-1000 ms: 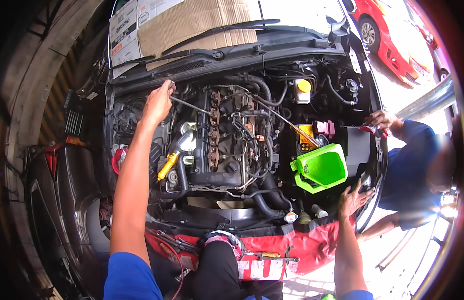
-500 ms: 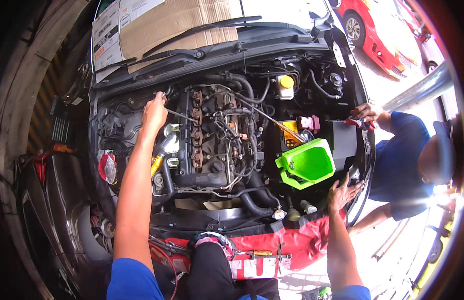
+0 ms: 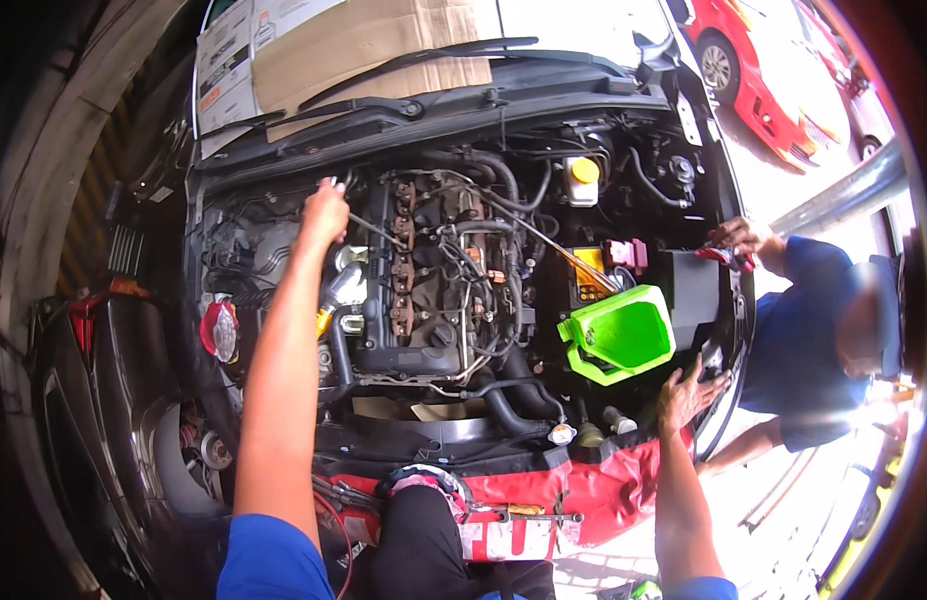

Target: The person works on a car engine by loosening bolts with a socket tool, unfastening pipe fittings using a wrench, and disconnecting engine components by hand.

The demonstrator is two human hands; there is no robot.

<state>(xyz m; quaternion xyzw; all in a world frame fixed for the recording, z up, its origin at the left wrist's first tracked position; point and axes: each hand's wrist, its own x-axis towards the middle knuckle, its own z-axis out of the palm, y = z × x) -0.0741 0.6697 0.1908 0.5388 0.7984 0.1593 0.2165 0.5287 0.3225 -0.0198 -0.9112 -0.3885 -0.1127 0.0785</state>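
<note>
My left hand [image 3: 327,214] is closed at the left side of the exposed engine [image 3: 419,325], gripping a slim metal tool. A straight metal bar [image 3: 376,230] runs from beside that hand toward the engine's row of rusty brown parts [image 3: 404,262]; the tool's exact kind is too small to make out. My right hand [image 3: 690,396] holds nothing, its fingers spread on the front right edge of the engine bay. Close to it sits a bright green funnel-shaped container [image 3: 624,335], next to the battery [image 3: 591,275].
A person in a dark blue shirt [image 3: 799,310] stands at the right fender, a hand [image 3: 746,238] on a red object. Cardboard [image 3: 374,55] covers the windshield. Wrenches [image 3: 544,517] lie on the red cover [image 3: 614,480] at the front. A reservoir with a yellow cap [image 3: 584,172] stands at the back.
The whole view has shifted slightly, with the car now a little farther right. My left hand has moved slightly right and up in the picture; my right hand stays spread in the same spot.
</note>
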